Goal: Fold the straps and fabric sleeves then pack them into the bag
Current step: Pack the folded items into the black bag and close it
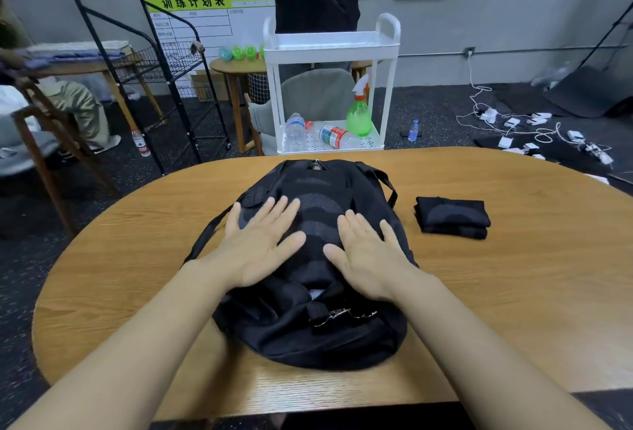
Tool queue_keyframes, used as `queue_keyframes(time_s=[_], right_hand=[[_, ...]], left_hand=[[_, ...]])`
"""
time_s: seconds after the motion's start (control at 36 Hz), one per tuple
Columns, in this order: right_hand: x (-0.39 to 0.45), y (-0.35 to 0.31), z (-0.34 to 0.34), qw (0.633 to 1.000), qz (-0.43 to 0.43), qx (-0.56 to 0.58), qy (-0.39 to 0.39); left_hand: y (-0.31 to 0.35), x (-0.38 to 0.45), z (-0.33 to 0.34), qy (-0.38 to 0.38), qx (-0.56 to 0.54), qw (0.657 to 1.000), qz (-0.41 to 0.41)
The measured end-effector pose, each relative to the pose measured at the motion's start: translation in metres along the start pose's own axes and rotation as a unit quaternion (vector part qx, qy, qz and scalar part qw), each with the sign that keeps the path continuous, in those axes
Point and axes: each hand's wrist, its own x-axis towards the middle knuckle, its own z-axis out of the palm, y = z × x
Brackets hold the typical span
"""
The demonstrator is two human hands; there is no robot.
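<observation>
Bag [315, 337] is the main thing going on in the head view, a soft black fabric one lying flat on the wooden table [513, 292], right under both hands. The person's left hand [260, 244] is spread out flat, fingers straight and a bit fanned, palm pressing down on the bag's upper panel. The right hand [366, 255] is doing the same thing just beside it, flat and open, not gripping anything. Neither hand is curled round a strap or a zipper.

A strap [205, 237] trails out just past the left hand's outer edge, and another loop [388, 189] sticks up beyond the right hand's fingertips. Off to the right of the right hand, clear of the bag, sits a folded black fabric stack [452, 219], probably the sleeves, already neat but not packed yet. Metal zipper pulls [337, 315] show on the bag near the wrists.

Handling guess: it's all light, floppy stuff with no stiffness, so it'll slump and unfold if grabbed by one corner. Best bet for the folded stack is pinching it across the whole thickness from both sides. The bag's opening likely needs holding apart at the zipper edge, since limp fabric won't stay open by itself.

Further past the fingertips there's a white cart [329, 49] with bottles.
</observation>
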Motion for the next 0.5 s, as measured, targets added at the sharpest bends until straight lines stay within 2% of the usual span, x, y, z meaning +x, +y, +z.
queue_keyframes(time_s=[0.14,0.25,0.39,0.5], right_hand=[[-0.014,0.027,-0.012,0.991,0.012,0.087,0.106],[-0.022,0.061,-0.015,0.974,0.064,0.119,0.181],[-0.03,0.103,-0.012,0.954,0.152,0.117,0.23],[-0.034,0.138,-0.005,0.937,0.212,0.123,0.248]], left_hand=[[0.027,0.014,-0.012,0.065,-0.028,0.997,0.004],[0.061,0.036,-0.01,0.077,-0.068,0.994,0.044],[0.111,0.06,0.003,0.069,-0.108,0.987,0.095],[0.143,0.078,0.016,0.077,-0.154,0.98,0.103]])
